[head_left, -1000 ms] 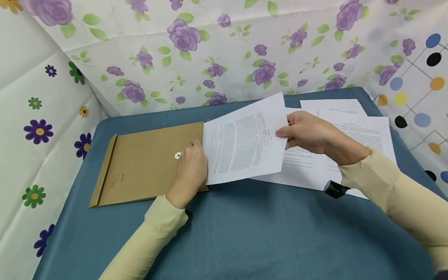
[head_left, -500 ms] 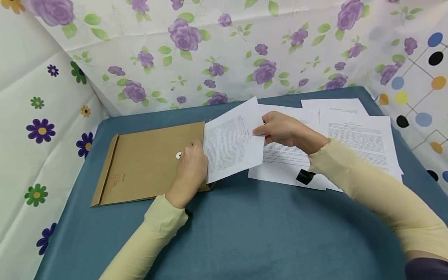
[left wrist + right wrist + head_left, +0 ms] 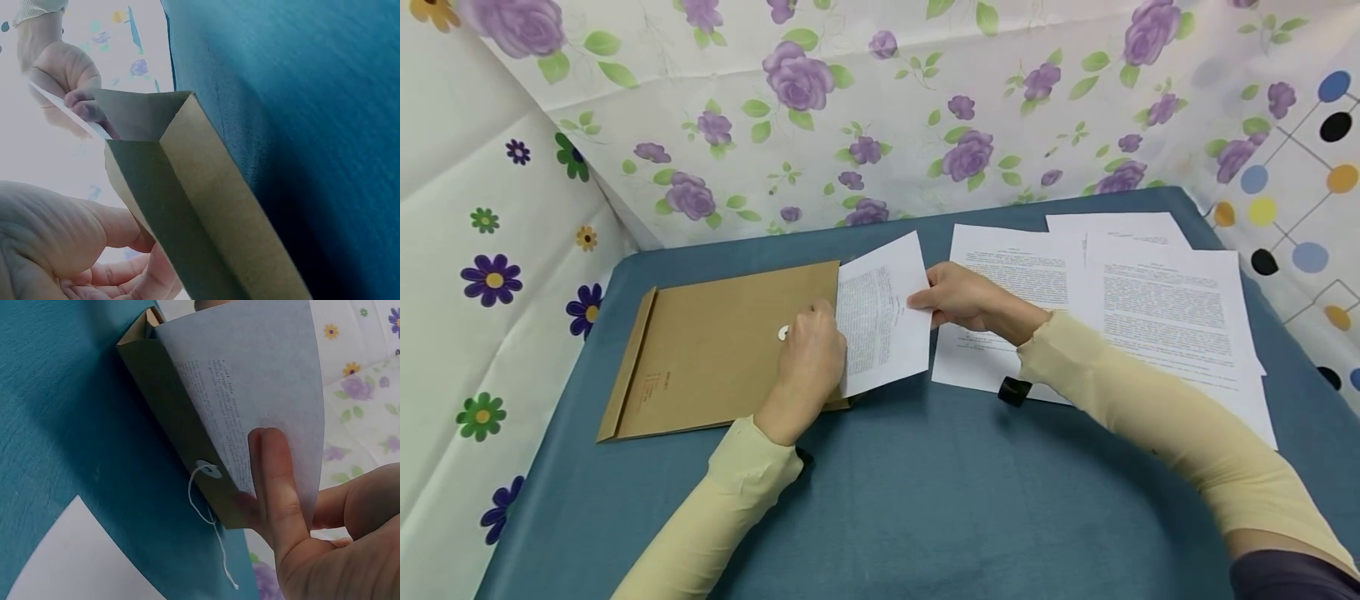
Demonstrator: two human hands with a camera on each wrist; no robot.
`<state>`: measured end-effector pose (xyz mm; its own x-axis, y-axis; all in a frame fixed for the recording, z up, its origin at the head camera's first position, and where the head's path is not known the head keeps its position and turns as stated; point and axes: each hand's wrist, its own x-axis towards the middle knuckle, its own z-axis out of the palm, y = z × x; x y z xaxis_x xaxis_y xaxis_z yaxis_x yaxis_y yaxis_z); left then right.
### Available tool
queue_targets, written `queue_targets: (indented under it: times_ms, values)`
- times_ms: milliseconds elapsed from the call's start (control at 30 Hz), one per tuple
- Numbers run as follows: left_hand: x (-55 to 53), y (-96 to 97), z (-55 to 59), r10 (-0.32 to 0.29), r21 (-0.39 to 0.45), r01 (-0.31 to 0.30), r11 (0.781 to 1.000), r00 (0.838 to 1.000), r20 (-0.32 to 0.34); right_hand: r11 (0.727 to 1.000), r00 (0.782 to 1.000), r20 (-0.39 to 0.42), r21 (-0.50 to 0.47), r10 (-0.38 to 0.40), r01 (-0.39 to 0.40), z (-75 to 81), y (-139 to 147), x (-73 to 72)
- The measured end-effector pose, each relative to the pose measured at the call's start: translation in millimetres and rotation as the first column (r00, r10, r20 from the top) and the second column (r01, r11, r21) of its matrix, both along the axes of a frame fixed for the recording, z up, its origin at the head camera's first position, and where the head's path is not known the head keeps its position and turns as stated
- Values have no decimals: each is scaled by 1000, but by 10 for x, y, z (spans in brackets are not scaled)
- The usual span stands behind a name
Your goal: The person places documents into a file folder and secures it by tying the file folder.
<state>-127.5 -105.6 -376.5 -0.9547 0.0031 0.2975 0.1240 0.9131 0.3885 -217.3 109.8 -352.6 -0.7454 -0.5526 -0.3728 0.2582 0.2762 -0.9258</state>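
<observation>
A brown paper document envelope point(image 3: 715, 350) lies on the blue-covered table, its mouth facing right. My left hand point(image 3: 808, 367) pinches the upper edge of that mouth; in the left wrist view the envelope's folded side point(image 3: 212, 206) gapes open beside the thumb. A printed paper sheet point(image 3: 880, 325) is partly inside the envelope, and its outer part tilts up out of the mouth. With thumb and fingers my right hand point(image 3: 966, 300) grips the sheet's right edge. On the envelope's flap, a white button point(image 3: 209, 469) carries a loose white string point(image 3: 219, 547). The sheet's inserted part is hidden.
Several printed sheets point(image 3: 1165, 317) lie overlapping at the right of the table, partly under the right forearm. Blue cloth point(image 3: 955, 500) covers the table. A flowered curtain point(image 3: 880, 108) hangs behind, with patterned sheets on both sides.
My right hand has moved left with the sheet, sliding more of it into the envelope. More of the loose sheets at right now shows. My left hand stays at the mouth.
</observation>
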Motion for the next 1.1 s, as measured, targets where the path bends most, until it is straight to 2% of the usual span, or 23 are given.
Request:
queue_targets:
  times_ms: [167, 367, 733, 900, 1100]
  values:
    - [-3, 8, 8, 5, -14, -5, 1000, 1000, 12, 1000, 999, -33, 14, -12, 13, -48, -123, 22]
    - [-7, 7, 29, 17, -16, -16, 1000, 999, 27, 997, 990, -127, 43, -54, 60, -99, -286, 73]
    - [4, 2, 75, 12, -6, -11, 1000, 998, 63, 996, 972, -219, -1, -85, 87, -269, -467, 201]
    - [5, -1, 82, 13, -2, -13, 1000, 998, 65, 999, 960, -277, 25, -28, 36, -303, -515, 198]
    - [4, -3, 80, 7, -5, -7, 1000, 998, 69, 990, 964, -257, 137, 73, -39, -282, -498, 142]
